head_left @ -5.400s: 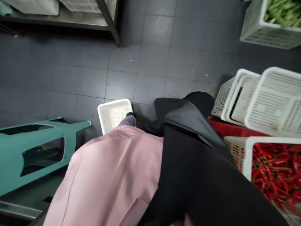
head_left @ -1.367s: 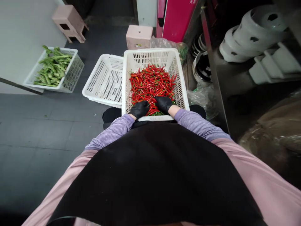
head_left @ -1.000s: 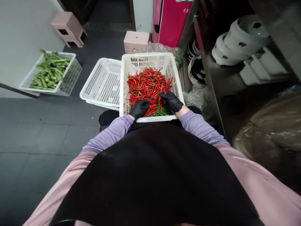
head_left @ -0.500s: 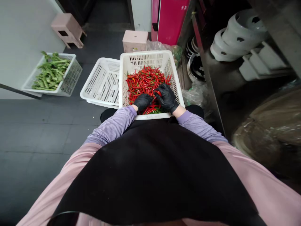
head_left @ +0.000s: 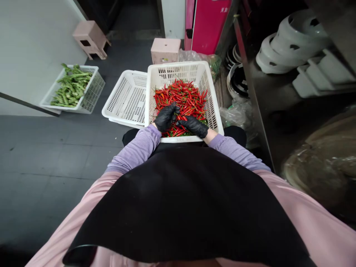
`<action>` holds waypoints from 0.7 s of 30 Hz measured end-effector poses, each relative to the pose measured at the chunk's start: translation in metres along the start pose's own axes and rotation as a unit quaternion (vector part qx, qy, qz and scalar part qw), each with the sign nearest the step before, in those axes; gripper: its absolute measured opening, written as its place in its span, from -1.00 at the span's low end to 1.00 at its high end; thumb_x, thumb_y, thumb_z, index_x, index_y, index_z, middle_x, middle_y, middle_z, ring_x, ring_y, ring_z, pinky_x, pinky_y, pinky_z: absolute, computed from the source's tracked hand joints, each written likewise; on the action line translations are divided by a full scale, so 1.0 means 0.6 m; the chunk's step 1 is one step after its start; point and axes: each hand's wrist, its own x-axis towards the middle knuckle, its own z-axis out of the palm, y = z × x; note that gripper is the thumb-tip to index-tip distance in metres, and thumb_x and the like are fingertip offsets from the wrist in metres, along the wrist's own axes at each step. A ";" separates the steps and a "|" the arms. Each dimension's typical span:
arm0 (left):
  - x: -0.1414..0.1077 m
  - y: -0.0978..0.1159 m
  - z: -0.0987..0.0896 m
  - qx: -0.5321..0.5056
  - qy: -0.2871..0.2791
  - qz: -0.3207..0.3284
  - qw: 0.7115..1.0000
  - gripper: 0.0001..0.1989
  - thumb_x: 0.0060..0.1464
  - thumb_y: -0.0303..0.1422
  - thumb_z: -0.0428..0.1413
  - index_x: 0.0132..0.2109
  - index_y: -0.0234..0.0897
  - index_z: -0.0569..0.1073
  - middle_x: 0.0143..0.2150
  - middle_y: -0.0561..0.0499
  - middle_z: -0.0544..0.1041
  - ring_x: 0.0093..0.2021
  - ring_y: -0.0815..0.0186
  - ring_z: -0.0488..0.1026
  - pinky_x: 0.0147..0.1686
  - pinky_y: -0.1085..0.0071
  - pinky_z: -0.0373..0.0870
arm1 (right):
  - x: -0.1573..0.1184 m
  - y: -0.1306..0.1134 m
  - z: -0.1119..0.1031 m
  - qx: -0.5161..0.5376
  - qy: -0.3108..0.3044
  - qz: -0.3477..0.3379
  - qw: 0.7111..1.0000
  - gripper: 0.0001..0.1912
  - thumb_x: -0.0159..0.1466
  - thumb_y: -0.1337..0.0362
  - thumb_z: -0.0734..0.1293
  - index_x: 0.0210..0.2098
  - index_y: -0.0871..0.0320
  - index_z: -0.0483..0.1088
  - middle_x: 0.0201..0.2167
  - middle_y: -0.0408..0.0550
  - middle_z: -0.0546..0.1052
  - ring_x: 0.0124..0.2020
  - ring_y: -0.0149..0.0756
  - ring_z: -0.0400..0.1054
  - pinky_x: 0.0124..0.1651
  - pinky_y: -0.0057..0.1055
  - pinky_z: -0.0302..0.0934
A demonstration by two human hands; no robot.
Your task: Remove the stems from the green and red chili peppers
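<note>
A white plastic basket [head_left: 214, 105] stands in front of my lap, holding a heap of red chili peppers [head_left: 180, 92] with green stems. Both my hands wear black gloves and meet low over the heap. My left hand [head_left: 165, 118] is closed, its fingertips pinched together close to the right hand's peppers; what lies in the pinch is hidden. In my right hand [head_left: 194, 126], palm turned inward, are red chili peppers that stick out near the thumb. Green stems show among the peppers by the basket's near rim.
Left of the chili basket sits a white basket [head_left: 126, 98], and farther left another with green stalks [head_left: 71, 87]. Pink stools [head_left: 165, 50] stand behind. A metal shelf [head_left: 254, 91] with white containers [head_left: 294, 40] runs along the right, plastic bags [head_left: 236, 115] below it.
My left hand has risen slightly and turned, its fingers curled upward. The right hand has dropped lower and rolled palm inward. The whole view has shifted a little.
</note>
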 end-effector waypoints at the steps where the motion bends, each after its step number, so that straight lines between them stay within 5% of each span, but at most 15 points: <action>1: 0.000 -0.008 -0.002 0.043 -0.003 0.016 0.999 -0.58 0.37 -0.09 0.36 -0.33 -0.23 0.43 -0.53 0.14 0.39 -0.59 0.49 0.20 -0.55 0.48 0.20 | 0.002 0.003 -0.006 -0.008 -0.006 0.008 1.000 -0.59 0.23 -0.08 0.66 -0.29 0.13 0.61 -0.34 -0.08 0.64 -0.11 -0.11 0.54 0.30 0.00 0.47; 4: 0.002 -0.025 -0.012 0.152 -0.020 0.027 0.988 -0.50 0.35 -0.07 0.36 -0.45 -0.20 0.39 -0.59 0.10 0.32 -0.57 0.42 0.19 -0.48 0.38 0.24 | 0.012 0.005 -0.035 -0.047 -0.055 -0.003 0.997 -0.56 0.20 -0.11 0.66 -0.29 0.13 0.62 -0.30 -0.07 0.66 -0.11 -0.10 0.56 0.30 0.03 0.46; 8: 0.000 -0.021 -0.019 0.135 -0.101 0.016 0.986 -0.49 0.49 -0.16 0.13 -0.49 -0.18 0.39 -0.62 0.08 0.21 -0.59 0.40 0.03 -0.41 0.23 0.26 | 0.031 -0.008 -0.080 -0.230 -0.111 -0.121 0.959 -0.66 0.26 -0.05 0.62 -0.28 0.09 0.65 -0.17 0.00 0.71 0.01 -0.01 0.56 0.32 0.01 0.43; 10: 0.000 -0.014 -0.021 0.151 -0.128 0.004 0.980 -0.52 0.52 -0.15 0.06 -0.44 -0.18 0.43 -0.61 0.08 0.19 -0.59 0.38 0.01 -0.39 0.19 0.29 | 0.039 -0.018 -0.108 -0.334 -0.070 -0.147 0.928 -0.78 0.30 0.09 0.61 -0.27 0.10 0.66 -0.08 0.05 0.73 0.10 -0.01 0.55 0.41 -0.04 0.35; 13: 0.006 -0.013 -0.031 0.261 -0.067 0.007 0.963 -0.54 0.51 -0.07 0.06 -0.35 -0.19 0.51 -0.55 0.00 0.35 -0.52 0.28 0.24 -0.30 0.13 0.42 | 0.040 -0.026 -0.156 -0.424 0.062 -0.087 0.899 -0.82 0.44 0.27 0.46 -0.04 0.21 0.67 0.04 0.16 0.73 0.11 -0.03 0.56 0.39 -0.11 0.36; 16: 0.010 -0.022 -0.051 0.424 -0.005 0.012 0.906 -0.68 0.40 -0.11 0.22 -0.24 -0.25 0.63 -0.37 -0.09 0.58 -0.30 0.16 0.53 -0.11 0.13 0.55 | 0.030 -0.024 -0.187 -0.447 0.112 -0.022 0.887 -0.72 0.51 0.33 0.36 0.11 0.29 0.64 0.09 0.22 0.73 0.08 0.00 0.61 0.28 -0.11 0.45; 18: 0.005 -0.029 -0.062 0.540 0.008 0.021 0.841 -0.78 0.28 -0.24 0.33 -0.04 -0.28 0.72 -0.09 -0.16 0.71 -0.05 0.08 0.64 0.08 0.17 0.59 | 0.026 -0.020 -0.186 -0.486 0.065 0.017 0.871 -0.74 0.49 0.32 0.39 0.08 0.24 0.67 0.11 0.19 0.74 0.13 0.04 0.63 0.28 -0.13 0.46; 21: -0.016 -0.035 -0.061 0.629 0.014 0.061 0.775 -0.53 0.29 -0.39 0.31 0.30 -0.34 0.66 0.37 -0.31 0.58 0.26 0.01 0.60 0.33 0.20 0.51 | 0.030 -0.011 -0.155 -0.563 -0.007 0.074 0.823 -0.70 0.39 0.34 0.49 0.09 0.24 0.69 0.15 0.24 0.73 0.20 0.12 0.63 0.29 -0.14 0.46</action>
